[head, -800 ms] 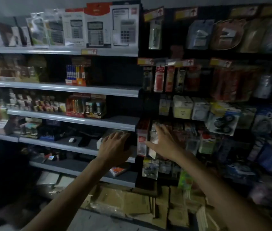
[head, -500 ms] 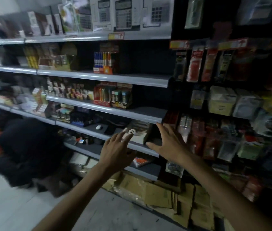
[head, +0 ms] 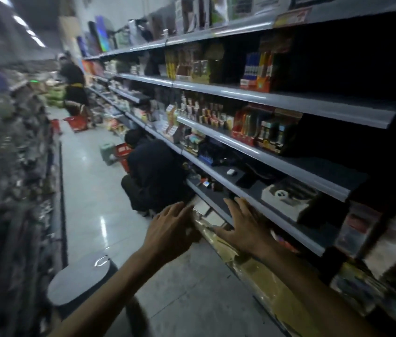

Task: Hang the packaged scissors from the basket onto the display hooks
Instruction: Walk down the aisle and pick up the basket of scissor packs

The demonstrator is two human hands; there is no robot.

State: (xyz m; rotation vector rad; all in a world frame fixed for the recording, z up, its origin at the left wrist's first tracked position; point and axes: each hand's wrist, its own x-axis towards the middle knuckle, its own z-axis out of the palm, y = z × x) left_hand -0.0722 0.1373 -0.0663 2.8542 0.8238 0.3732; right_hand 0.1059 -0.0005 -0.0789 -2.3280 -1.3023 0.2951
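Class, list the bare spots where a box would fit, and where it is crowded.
Bare shelf right of the red display tray; bare floor between the crouching person and the left racks. Crowded: the row of small bottles.

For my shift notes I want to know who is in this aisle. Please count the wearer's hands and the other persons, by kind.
Wearer's hands: 2, the left hand and the right hand, both empty.
Other persons: 2, the crouching person and the standing person farther off.
Total: 4.
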